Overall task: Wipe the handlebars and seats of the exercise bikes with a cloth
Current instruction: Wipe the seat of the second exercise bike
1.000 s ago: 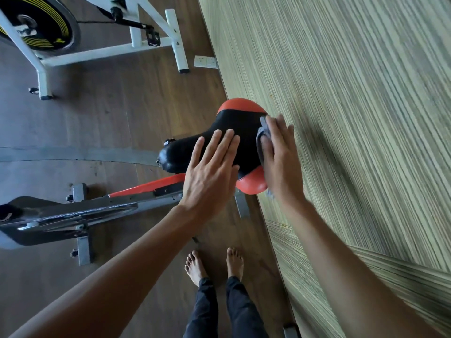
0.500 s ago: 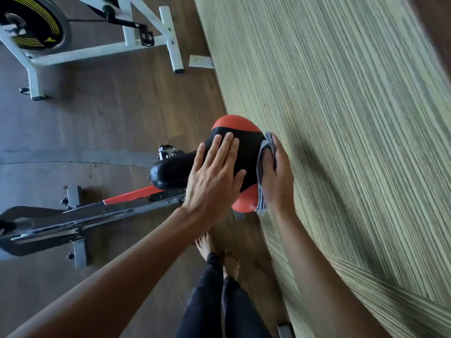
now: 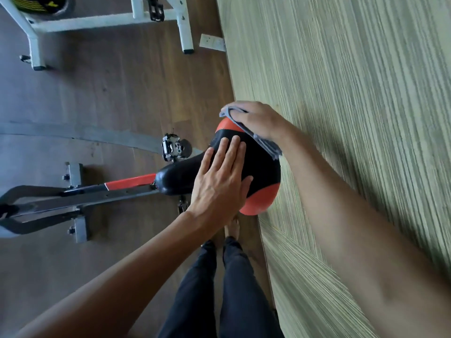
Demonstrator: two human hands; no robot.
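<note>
- The seat (image 3: 262, 167) of the black-and-red bike (image 3: 73, 198) sits at the middle of the view, just beside the striped green panel (image 3: 341, 93) at 3 o'clock.
- The right hand (image 3: 256, 120) grips the grey cloth (image 3: 267, 145), with its fingers curled over it. It presses the cloth onto the seat's red rear corner at about 1 o'clock from the seat's centre.
- The left hand (image 3: 219, 184) lies flat on the black top with its fingers straight and together. It steadies the seat and grasps nothing.
- My judgement is that the wipe of this seat is under way and has reached the wide rear edge. No streaks or wet marks show which parts the cloth has covered.
- The red corner at 5 o'clock and the narrow nose lie bare of the cloth, so they may still need a pass.
- No handlebars are in view. The white bike (image 3: 109, 20) stands well apart at 11 o'clock, and whether it has been wiped cannot be told.
- The seat's long axis runs roughly from 3 to 9 o'clock. The nose points to 9, a touch toward 8, along the frame, and the broad rear faces the panel.
</note>
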